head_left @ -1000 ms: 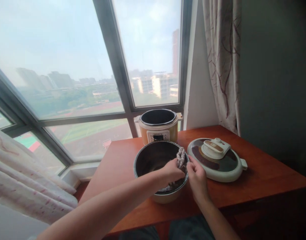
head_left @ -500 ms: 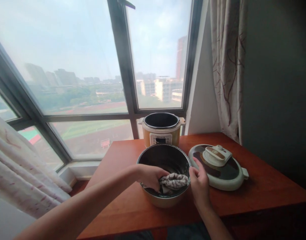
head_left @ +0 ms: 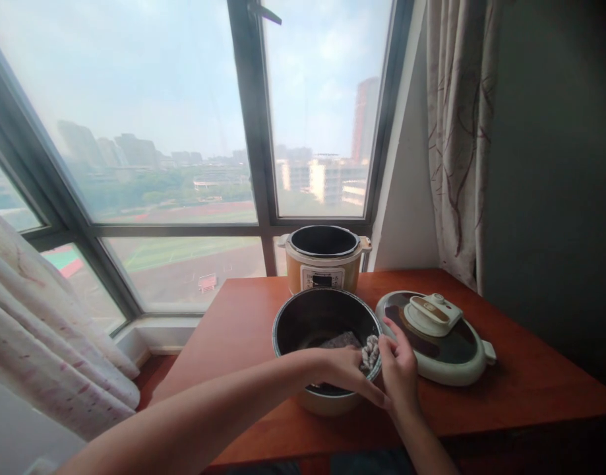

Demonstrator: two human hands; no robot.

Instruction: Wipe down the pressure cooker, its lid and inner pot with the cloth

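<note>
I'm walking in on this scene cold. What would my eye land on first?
First, the two hands meeting at the dark inner pot on the table's near edge: the left hand presses a cloth inside it, while the right hand grips the rim. Just behind stands the open cooker by the window, and its lid lies flat to the right.

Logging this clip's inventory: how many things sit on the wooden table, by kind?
Cooker base: 1
Inner pot: 1
Cooker lid: 1
Cloth: 1, in the pot, under the left hand; the right hand is at the pot's rim
Total: 4
</note>
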